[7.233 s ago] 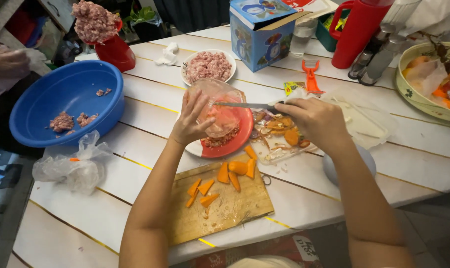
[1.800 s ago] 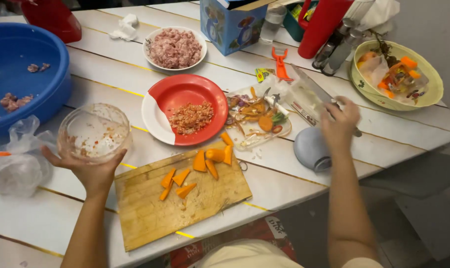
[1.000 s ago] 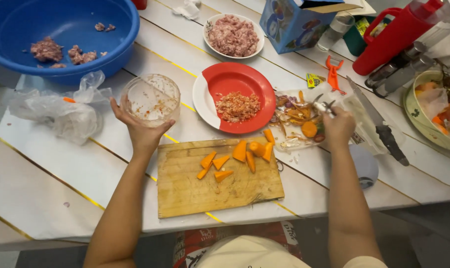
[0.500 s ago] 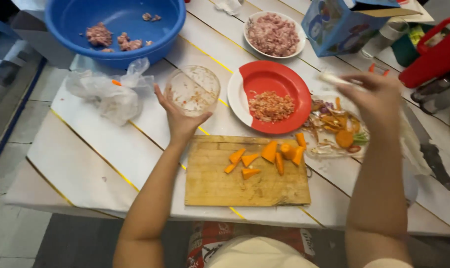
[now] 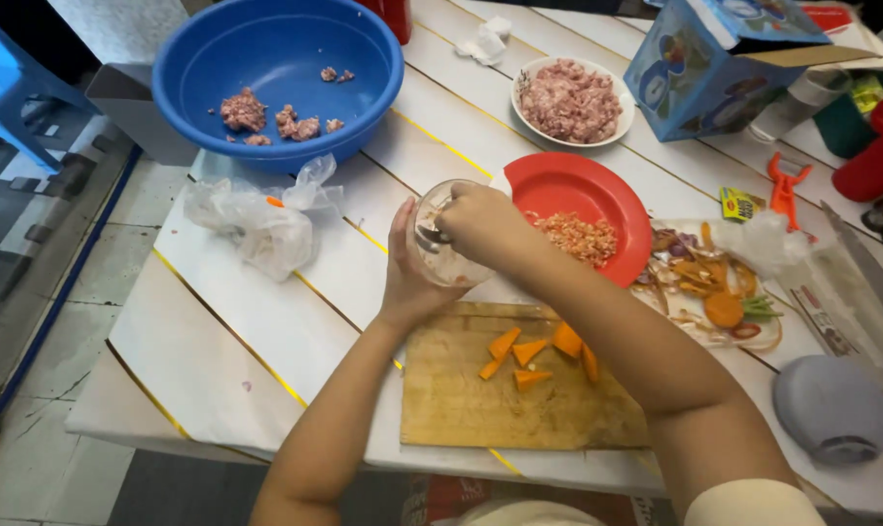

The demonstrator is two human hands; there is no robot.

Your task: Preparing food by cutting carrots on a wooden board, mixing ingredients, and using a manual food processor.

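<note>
The left hand is cupping the clear container steady while the right hand, gripping a small utensil, is reaching inside, best scraped slowly above the bench.

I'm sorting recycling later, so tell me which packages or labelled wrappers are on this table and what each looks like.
Carton: far right, blue box with cartoon figures, flap open.
Sachet: right of the red plate, small, yellow and green.
Plastic bag: below the blue basin, clear, crumpled.

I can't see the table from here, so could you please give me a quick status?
Left hand cups clear round plastic container. Right hand reaches into it. Red round plate just beyond; nothing blocking.
</note>
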